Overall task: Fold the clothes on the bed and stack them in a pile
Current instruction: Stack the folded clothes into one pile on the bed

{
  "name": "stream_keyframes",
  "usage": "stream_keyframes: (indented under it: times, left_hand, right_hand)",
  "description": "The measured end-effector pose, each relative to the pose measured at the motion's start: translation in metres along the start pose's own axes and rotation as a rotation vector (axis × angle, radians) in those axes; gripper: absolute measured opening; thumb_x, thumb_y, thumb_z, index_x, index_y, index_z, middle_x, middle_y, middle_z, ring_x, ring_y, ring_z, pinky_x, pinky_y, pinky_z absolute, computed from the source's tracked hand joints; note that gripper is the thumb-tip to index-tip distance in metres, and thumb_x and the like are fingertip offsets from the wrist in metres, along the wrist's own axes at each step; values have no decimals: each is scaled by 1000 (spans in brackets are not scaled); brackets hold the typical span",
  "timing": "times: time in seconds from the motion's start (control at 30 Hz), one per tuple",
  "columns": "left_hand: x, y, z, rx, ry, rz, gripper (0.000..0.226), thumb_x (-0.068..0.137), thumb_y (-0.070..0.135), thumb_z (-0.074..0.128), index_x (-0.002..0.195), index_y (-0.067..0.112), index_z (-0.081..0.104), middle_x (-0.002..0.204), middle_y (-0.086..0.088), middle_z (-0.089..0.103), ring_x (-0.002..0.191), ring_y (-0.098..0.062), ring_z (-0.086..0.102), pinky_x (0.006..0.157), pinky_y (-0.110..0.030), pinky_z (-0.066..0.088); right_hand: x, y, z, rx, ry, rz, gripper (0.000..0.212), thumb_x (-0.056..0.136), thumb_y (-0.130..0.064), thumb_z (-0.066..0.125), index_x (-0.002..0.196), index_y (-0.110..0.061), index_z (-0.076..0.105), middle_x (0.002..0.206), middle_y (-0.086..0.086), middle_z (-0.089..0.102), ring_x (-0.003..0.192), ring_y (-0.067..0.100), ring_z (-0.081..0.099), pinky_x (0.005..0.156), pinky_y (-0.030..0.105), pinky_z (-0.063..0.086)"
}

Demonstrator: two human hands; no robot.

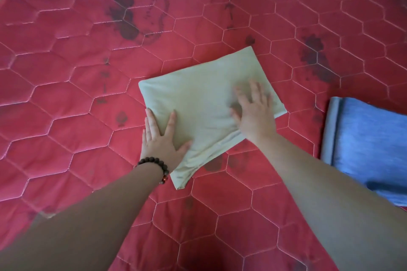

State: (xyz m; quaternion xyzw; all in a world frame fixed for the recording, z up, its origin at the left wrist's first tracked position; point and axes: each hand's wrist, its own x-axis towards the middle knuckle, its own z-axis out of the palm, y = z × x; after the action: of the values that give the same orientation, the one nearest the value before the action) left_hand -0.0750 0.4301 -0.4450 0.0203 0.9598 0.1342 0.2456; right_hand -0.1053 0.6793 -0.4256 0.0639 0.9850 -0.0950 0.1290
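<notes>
Presently, centre of frame on the red quilt (66, 94): pale green garment (198, 94), folded to a rectangle, left hand (161, 138) and right hand (253, 114) pressing flat with fingers spread; smoothing step, next likely stacking by the blue garment (370, 143), right edge.

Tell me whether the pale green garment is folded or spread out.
Folded. The pale green garment lies as a compact rectangle on the red quilt, both hands pressed flat on it.
</notes>
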Motion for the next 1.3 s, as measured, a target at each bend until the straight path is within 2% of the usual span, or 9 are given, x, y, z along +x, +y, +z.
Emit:
stream_keyframes:
  times: [0.1,0.2,0.4,0.6,0.73,0.8,0.97,1.1,1.3]
  left_hand:
    - [2,-1,6,91,21,13,101,73,88,28,147,41,-23,145,-18,-45,147,-33,-18,120,-42,-4]
    - [2,-6,6,93,14,35,107,69,90,27,148,39,-23,145,-19,-45,146,-35,-19,119,-44,-4]
    - [15,-15,-9,128,-121,147,110,71,83,47,148,41,-19,140,-13,-53,145,-30,-25,120,-46,-5]
    - [25,-8,-24,231,-209,213,106,74,75,54,151,41,-12,144,-12,-50,144,-34,-25,119,-47,-2]
    - [6,18,-32,277,-163,196,96,85,67,47,154,25,-5,150,-21,-37,145,-33,-24,121,-46,-2]
    - [-9,49,-32,178,-165,211,88,91,59,46,154,15,4,155,-20,-27,145,-31,-22,121,-45,-2]
    - [-42,158,-7,-23,-223,344,74,97,48,43,154,18,7,161,-12,-11,148,-25,-16,120,-39,0]
    - [-60,239,30,-52,-196,436,72,97,46,44,154,22,8,162,-12,-3,149,-26,-11,121,-40,3]
    - [-78,341,90,-109,-200,292,85,89,54,53,152,39,-2,160,-22,-1,149,-32,1,118,-44,15]
  right_hand:
    - [25,36,4,-77,-218,116,83,84,-79,27,150,-45,-9,161,10,-16,149,31,-4,119,52,9]
    - [14,41,14,-102,-213,139,86,76,-87,13,147,-49,-17,162,7,-14,147,36,7,116,52,17]
    - [-50,32,21,-106,-237,257,87,77,-82,5,149,-39,-21,161,13,-15,145,38,13,116,48,20]
    - [-120,3,41,23,-313,446,84,90,-72,19,150,-31,-23,159,19,-17,148,36,4,118,47,19]
    - [-113,11,22,97,-397,427,77,97,-62,27,151,-31,-18,159,16,-19,149,33,-2,119,46,16]
    - [-118,25,10,80,-317,399,68,101,-53,24,152,-33,-15,160,12,-19,150,27,-8,121,45,10]
    - [-150,109,-19,33,11,437,63,102,-41,30,154,-32,-4,162,9,-11,150,23,-9,121,44,2]
    - [-181,205,-34,39,15,508,69,100,-40,40,154,-31,-1,162,10,-11,150,26,-8,121,47,4]
    - [-218,342,-46,28,2,560,71,99,-50,38,153,-36,-6,161,13,-17,149,27,-12,121,47,-1]
